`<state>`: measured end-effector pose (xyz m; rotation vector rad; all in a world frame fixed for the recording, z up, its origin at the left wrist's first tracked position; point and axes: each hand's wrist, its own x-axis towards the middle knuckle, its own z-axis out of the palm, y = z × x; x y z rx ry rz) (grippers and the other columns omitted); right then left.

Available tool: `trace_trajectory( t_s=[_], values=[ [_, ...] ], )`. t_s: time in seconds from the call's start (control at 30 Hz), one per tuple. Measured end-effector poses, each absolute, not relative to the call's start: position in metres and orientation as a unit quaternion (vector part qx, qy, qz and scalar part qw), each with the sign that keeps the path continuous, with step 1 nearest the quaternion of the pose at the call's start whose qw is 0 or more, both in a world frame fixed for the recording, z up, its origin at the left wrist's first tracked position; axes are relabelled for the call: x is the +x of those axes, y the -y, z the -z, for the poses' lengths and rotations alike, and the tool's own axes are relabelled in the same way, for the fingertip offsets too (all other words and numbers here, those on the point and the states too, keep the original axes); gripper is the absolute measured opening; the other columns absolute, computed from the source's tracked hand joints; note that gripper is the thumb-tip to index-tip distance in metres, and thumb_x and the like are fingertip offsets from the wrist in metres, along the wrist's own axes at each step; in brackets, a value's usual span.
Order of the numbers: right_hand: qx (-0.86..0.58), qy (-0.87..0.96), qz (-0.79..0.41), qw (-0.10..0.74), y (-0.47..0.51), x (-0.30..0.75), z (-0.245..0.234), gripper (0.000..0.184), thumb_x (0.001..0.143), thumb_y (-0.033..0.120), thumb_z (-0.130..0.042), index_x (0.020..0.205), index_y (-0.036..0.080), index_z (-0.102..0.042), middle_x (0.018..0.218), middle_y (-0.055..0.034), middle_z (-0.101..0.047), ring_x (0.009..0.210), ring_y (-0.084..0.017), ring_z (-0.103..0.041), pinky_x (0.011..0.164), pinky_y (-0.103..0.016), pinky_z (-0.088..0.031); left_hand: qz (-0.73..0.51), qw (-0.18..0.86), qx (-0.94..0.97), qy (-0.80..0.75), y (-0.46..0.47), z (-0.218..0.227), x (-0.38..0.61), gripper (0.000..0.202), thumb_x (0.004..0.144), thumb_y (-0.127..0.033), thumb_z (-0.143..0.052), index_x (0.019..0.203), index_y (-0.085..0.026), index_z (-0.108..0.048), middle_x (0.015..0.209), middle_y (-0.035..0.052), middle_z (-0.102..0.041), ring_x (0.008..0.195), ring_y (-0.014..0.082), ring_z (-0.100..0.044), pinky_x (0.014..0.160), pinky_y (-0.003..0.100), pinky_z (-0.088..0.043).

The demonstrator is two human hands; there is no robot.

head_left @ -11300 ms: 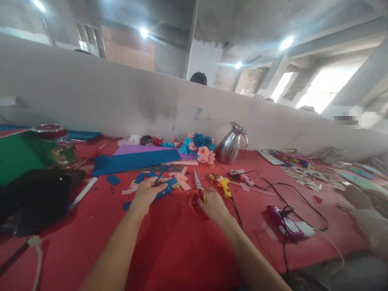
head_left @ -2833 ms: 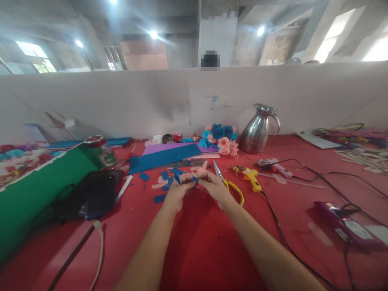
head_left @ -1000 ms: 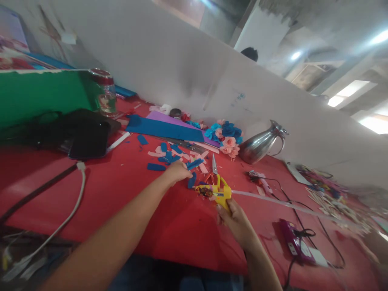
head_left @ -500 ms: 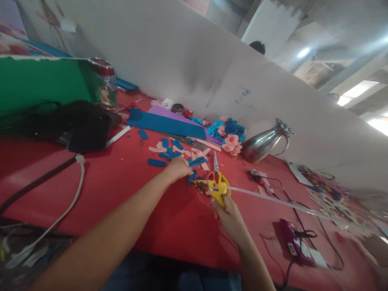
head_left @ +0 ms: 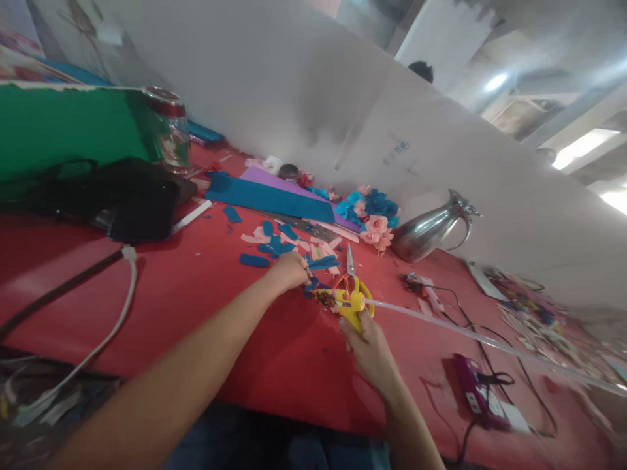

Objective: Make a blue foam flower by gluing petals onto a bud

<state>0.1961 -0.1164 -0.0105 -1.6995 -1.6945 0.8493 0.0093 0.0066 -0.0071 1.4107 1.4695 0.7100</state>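
My right hand (head_left: 369, 349) is wrapped around the handle of a yellow glue gun (head_left: 351, 301), whose dark, crusted nozzle end points left. A long clear glue stick (head_left: 431, 314) trails out of its back to the right. Just left of the nozzle, the fingers of my left hand (head_left: 292, 269) are closed on a small blue paper piece (head_left: 310, 286). Behind the gun lie scissors (head_left: 351, 261) with their blades pointing away. Loose blue paper petals (head_left: 275, 247) and pink paper scraps (head_left: 255, 235) are scattered beyond my left hand.
Along the wall stand a bunch of paper flowers (head_left: 376, 215), a tilted metal jug (head_left: 426, 228) and a lidded jar (head_left: 171, 134). A blue paper strip (head_left: 269, 198) lies at the back. To the right are a second glue gun (head_left: 431, 297), cords and a purple power strip (head_left: 473, 388).
My left hand and the blue paper piece have shifted slightly towards the nozzle. The right hand keeps its hold on the glue gun. The whole view has tilted a little.
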Motion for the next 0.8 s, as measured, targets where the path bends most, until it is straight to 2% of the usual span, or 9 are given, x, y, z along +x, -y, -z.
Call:
trace_trajectory(
  t_s=[0.3,0.47,0.63,0.8],
  values=[
    [-0.653,0.641,-0.298,0.271,0.119,0.200,0.006,0.036,0.087,0.043,-0.045,0.113,0.018,-0.053,0.073,-0.0027,-0.063,0.060,-0.018,-0.057,0.052,-0.025,-0.038,-0.258,0.466,0.590,-0.606,-0.006,0.003,0.010,0.024,0.050,-0.001,-0.064,0.037,-0.017,-0.052,0.055,0.0038,-0.064,0.059,0.0181,-0.060,0.057,0.026,-0.041],
    [-0.658,0.638,-0.294,0.272,0.120,0.199,0.004,0.036,0.086,0.043,-0.046,0.112,0.019,-0.053,0.076,-0.0037,-0.064,0.063,-0.020,-0.059,0.052,-0.025,-0.038,-0.262,0.456,0.594,-0.608,-0.004,0.000,0.009,0.023,0.049,-0.001,-0.066,0.038,-0.017,-0.055,0.049,0.0022,-0.060,0.057,0.0179,-0.058,0.057,0.027,-0.039],
    [-0.657,0.628,-0.297,0.291,0.122,0.202,0.006,0.031,0.084,0.042,-0.051,0.104,0.019,-0.056,0.069,-0.0015,-0.063,0.058,-0.018,-0.057,0.050,-0.025,-0.037,-0.269,0.458,0.592,-0.606,-0.006,0.003,0.009,0.025,0.047,0.000,-0.066,0.035,-0.018,-0.053,0.044,0.0003,-0.057,0.054,0.0162,-0.054,0.055,0.027,-0.037],
    [-0.648,0.571,-0.357,0.354,0.114,0.223,0.010,0.033,0.080,0.052,-0.055,0.085,0.019,-0.054,0.052,0.0028,-0.055,0.044,-0.013,-0.048,0.045,-0.024,-0.036,-0.287,0.469,0.581,-0.600,-0.008,0.006,0.005,0.022,0.048,-0.001,-0.066,0.039,-0.017,-0.055,0.048,0.0006,-0.058,0.055,0.0163,-0.054,0.054,0.026,-0.036]
  ],
)
